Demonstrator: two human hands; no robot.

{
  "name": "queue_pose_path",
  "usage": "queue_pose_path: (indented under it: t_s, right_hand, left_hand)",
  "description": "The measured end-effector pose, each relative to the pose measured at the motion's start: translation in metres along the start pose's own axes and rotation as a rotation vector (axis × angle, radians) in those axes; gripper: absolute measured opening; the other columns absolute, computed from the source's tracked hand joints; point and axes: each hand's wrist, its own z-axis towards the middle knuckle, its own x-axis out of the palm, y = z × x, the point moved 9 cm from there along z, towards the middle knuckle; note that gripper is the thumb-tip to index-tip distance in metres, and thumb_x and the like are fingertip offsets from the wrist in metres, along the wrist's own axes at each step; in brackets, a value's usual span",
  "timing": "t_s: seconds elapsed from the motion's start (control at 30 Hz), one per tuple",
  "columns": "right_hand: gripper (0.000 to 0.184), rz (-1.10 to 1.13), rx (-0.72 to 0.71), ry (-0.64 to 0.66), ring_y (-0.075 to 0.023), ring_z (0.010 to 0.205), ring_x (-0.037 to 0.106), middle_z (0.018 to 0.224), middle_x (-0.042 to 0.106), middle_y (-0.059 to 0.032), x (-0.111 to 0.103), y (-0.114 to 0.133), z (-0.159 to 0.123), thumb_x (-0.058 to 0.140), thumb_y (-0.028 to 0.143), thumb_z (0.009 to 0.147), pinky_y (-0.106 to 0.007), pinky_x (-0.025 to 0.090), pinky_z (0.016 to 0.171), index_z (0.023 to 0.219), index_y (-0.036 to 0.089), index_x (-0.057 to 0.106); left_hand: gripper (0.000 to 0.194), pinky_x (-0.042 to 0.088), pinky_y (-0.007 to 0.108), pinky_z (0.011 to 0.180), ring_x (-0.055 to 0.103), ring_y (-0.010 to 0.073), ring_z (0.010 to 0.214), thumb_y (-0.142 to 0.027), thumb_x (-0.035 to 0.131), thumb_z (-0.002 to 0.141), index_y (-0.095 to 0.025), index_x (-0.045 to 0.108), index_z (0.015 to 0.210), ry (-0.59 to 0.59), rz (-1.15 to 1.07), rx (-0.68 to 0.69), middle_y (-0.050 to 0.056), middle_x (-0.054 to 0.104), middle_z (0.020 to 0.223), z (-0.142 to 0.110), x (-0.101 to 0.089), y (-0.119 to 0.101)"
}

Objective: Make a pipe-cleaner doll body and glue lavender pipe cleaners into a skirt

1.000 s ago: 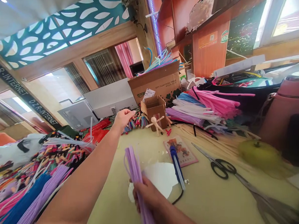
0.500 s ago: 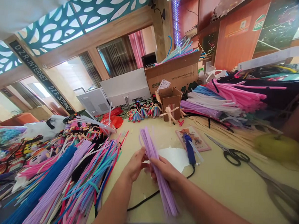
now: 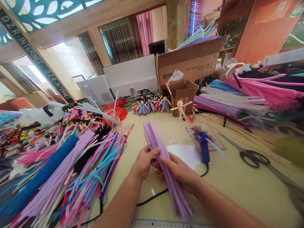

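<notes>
A bundle of light purple pipe cleaners (image 3: pixel 156 142) slants across the middle of the yellow table (image 3: pixel 229 186), its upper end pointing away from me. My right hand (image 3: pixel 180 171) wraps around the bundle's middle from the right. From the left, my left hand (image 3: pixel 144 161) pinches the same bundle with thumb and fingers. Both hands meet just in front of a white sheet of paper (image 3: pixel 188 153).
A blue glue gun (image 3: pixel 203 148) lies on a card, scissors (image 3: pixel 252 156) to its right. Heaps of coloured pipe cleaners (image 3: pixel 65 177) fill the left side and the back right. Small dolls (image 3: pixel 149 105), a stick figure (image 3: pixel 181 108) and cardboard boxes (image 3: pixel 191 63) stand at the back. A ruler (image 3: pixel 173 225) lies near me.
My left hand came back from the dolls at the rear and took hold of the purple bundle beside my right hand. The view tilted down and left.
</notes>
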Motion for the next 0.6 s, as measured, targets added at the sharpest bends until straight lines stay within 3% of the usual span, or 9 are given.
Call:
queue_pose_path:
  t_s: [0.17, 0.33, 0.47, 0.6]
  right_hand:
    - [0.034, -0.033, -0.002, -0.017, -0.0143, 0.072, 0.064, 0.087, 0.065, -0.0028, 0.0, 0.0, -0.003, 0.06, 0.047, 0.088, -0.027, 0.052, 0.062, 0.106, 0.018, 0.056]
    - [0.027, 0.046, 0.022, -0.066, -0.0143, 0.069, 0.066, 0.089, 0.068, -0.0055, -0.001, 0.002, -0.005, 0.053, 0.043, 0.093, -0.027, 0.054, 0.059, 0.106, 0.019, 0.055]
    - [0.024, 0.103, 0.059, -0.134, -0.015, 0.068, 0.068, 0.089, 0.07, -0.0067, -0.005, -0.002, -0.001, 0.05, 0.038, 0.095, -0.026, 0.056, 0.056, 0.108, 0.019, 0.055]
    - [0.027, 0.11, 0.086, -0.148, -0.0154, 0.067, 0.067, 0.088, 0.07, -0.007, -0.002, -0.007, 0.003, 0.055, 0.041, 0.093, -0.026, 0.057, 0.054, 0.109, 0.02, 0.057]
  left_hand:
    - [0.038, 0.037, 0.022, 0.044, 0.049, 0.0086, 0.044, -0.041, 0.077, 0.071, -0.014, 0.056, 0.089, -0.054, -0.014, 0.026, -0.002, 0.06, 0.064, 0.002, -0.006, -0.001]
    - [0.035, 0.033, 0.02, 0.041, 0.045, 0.0073, 0.04, -0.042, 0.072, 0.075, -0.015, 0.053, 0.084, -0.036, -0.036, -0.01, -0.004, 0.054, 0.057, 0.004, -0.004, 0.005]
    - [0.04, 0.03, 0.018, 0.036, 0.042, 0.0064, 0.039, -0.049, 0.071, 0.075, -0.017, 0.05, 0.086, -0.062, -0.05, -0.05, -0.006, 0.051, 0.056, 0.004, -0.004, 0.013]
    - [0.048, 0.028, 0.016, 0.031, 0.035, 0.0044, 0.035, -0.057, 0.072, 0.072, -0.018, 0.05, 0.089, -0.006, 0.011, -0.073, -0.009, 0.045, 0.053, 0.003, 0.001, 0.019]
